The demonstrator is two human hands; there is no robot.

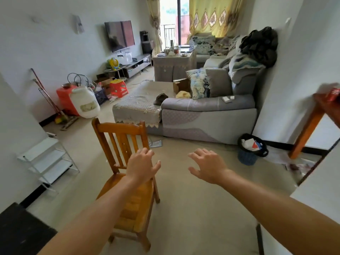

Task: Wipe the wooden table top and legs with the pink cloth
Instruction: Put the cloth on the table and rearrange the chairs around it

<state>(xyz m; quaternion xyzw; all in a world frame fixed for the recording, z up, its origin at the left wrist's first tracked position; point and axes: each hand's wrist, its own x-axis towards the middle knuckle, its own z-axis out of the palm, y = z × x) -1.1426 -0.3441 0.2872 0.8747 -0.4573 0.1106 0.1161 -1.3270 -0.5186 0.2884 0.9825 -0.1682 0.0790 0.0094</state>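
hands are both empty: left hand [141,163] and right hand [207,165] reach forward over the floor with fingers spread, gripping nothing. no pink cloth shows anywhere in view, so i cannot tell where it lies. wooden table [321,107] sits at the far right edge, only a corner and one leg [306,132] visible, the leg slanting down to the floor beside a dark waste bin [251,149]. the table is well apart from both hands and off to the right, so the right hand is nearer. a wooden chair [127,153] stands just under the left hand. likely the cloth must be found first.
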